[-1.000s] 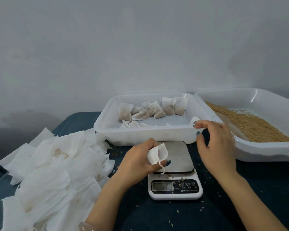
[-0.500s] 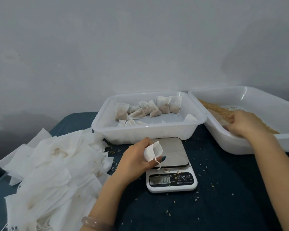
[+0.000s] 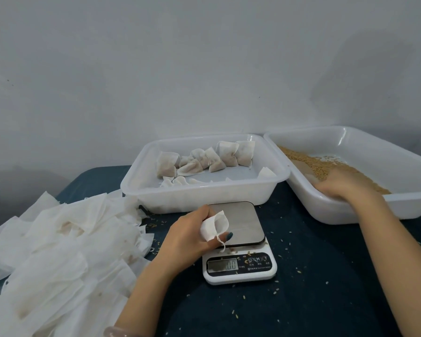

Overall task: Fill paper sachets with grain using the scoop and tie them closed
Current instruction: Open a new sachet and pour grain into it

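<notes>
1. Head view, nearest first: the left hand (image 3: 187, 235) pinches an open sachet (image 3: 215, 224) between thumb and fingers. The mouth is turned up and to the right, and the string dangles. The sachet hangs just over the near left edge of the scale's plate.
2. Directly beneath it, the scale (image 3: 238, 266) sits on the tabletop (image 3: 314, 276), with stray kernels scattered around.
3. Off to the left lies a heap of empty sachets (image 3: 58, 244), near the left hand and well apart from the right.
4. Farther back, the middle tray (image 3: 204, 193) holds the tied sachets (image 3: 204, 159).
5. Farthest right, the right hand (image 3: 343, 186) is down inside the grain tray (image 3: 350, 212), fingers curled at its near wall beside the grain (image 3: 309, 161). I cannot tell whether that grip has closed on the scoop.
6. As I judge it, the load must travel left and toward the person, over the tray's rim, to meet the sachet's upturned mouth.
</notes>
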